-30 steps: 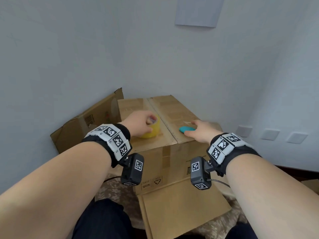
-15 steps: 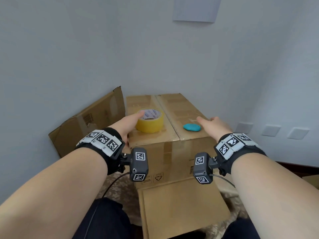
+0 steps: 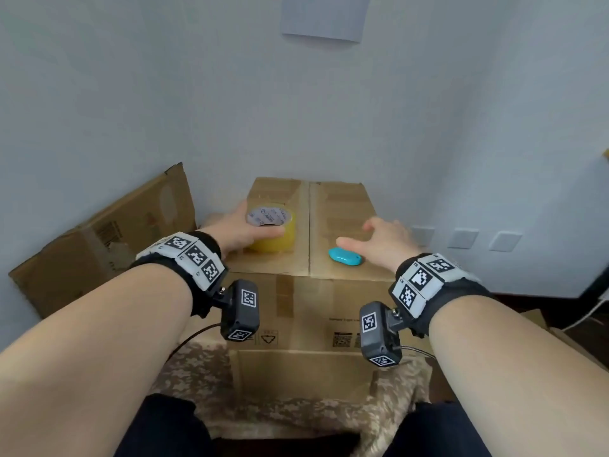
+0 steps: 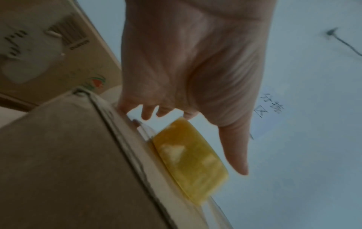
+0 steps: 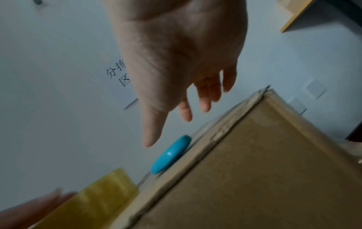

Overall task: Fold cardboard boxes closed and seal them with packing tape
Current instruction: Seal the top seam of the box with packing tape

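A closed cardboard box (image 3: 339,209) stands against the wall, its two top flaps meeting at a centre seam. On the left flap sits a yellow tape roll (image 3: 273,239). My left hand (image 3: 253,225) wraps it, fingers behind and thumb across the front. The left wrist view is blurred and shows the thumb (image 4: 235,147) lying beside the roll (image 4: 192,158). A small blue cutter (image 3: 345,256) lies on the right flap. My right hand (image 3: 359,235) hovers just above it, fingers spread, holding nothing. In the right wrist view the thumb (image 5: 154,124) stays clear of the cutter (image 5: 170,153).
A flattened cardboard box (image 3: 108,239) leans on the wall to the left. Another flat cardboard sheet (image 3: 303,374) lies on patterned cloth (image 3: 197,367) between my knees and the box. Wall sockets (image 3: 463,237) are at the right, a paper sign (image 3: 324,16) above.
My left hand, which had drawn back to touch the roll with its fingertips, has closed round it again. The right hand has shifted over the blue cutter. My head has turned slightly.
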